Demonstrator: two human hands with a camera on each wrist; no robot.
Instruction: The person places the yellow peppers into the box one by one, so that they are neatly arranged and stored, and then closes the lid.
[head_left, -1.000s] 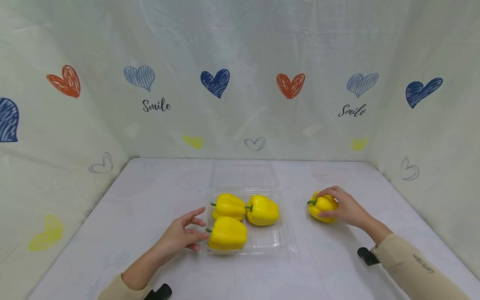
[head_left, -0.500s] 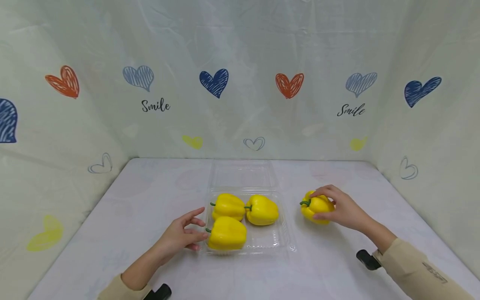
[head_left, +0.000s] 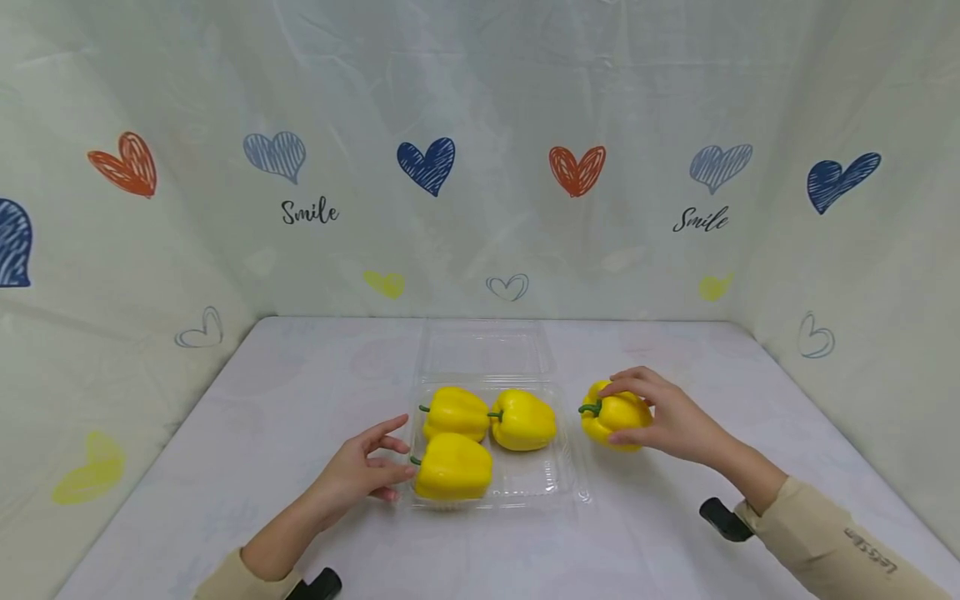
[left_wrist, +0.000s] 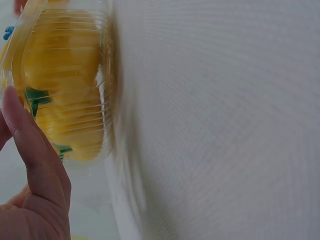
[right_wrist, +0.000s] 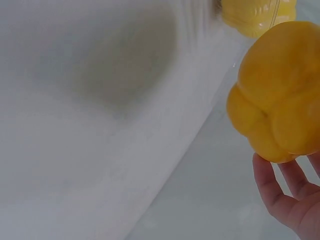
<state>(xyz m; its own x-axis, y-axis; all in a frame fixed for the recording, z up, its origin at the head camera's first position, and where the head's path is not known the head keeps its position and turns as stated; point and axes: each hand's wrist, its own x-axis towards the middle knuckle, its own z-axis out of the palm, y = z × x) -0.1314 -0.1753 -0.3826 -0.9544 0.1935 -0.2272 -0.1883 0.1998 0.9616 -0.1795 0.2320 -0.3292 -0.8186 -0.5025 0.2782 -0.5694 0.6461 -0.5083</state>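
Observation:
My right hand [head_left: 672, 419] grips a yellow bell pepper [head_left: 618, 414] with a green stem, just right of the clear plastic clamshell container [head_left: 525, 483]. In the right wrist view, the held pepper's [right_wrist: 280, 90] lobed bottom faces the camera, above its shadow on the table. Three more yellow bell peppers sit in the container: one at back left [head_left: 456, 412], one at back right [head_left: 525, 421] and one at front left [head_left: 453, 468]. My left hand [head_left: 367, 468] is at the container's left side with fingers loosely extended. Its fingertips touch the rim in the left wrist view.
The container's clear lid [head_left: 485, 348] lies folded back behind it. A pale cloth covers the table [head_left: 315, 375]. Curtain walls [head_left: 480, 233] printed with hearts stand at the back and both sides. A dark device [head_left: 726, 519] is strapped at the right wrist.
My right hand has lifted the bell pepper and carried it left, closer to the container. The left hand and the three peppers in the container keep their places.

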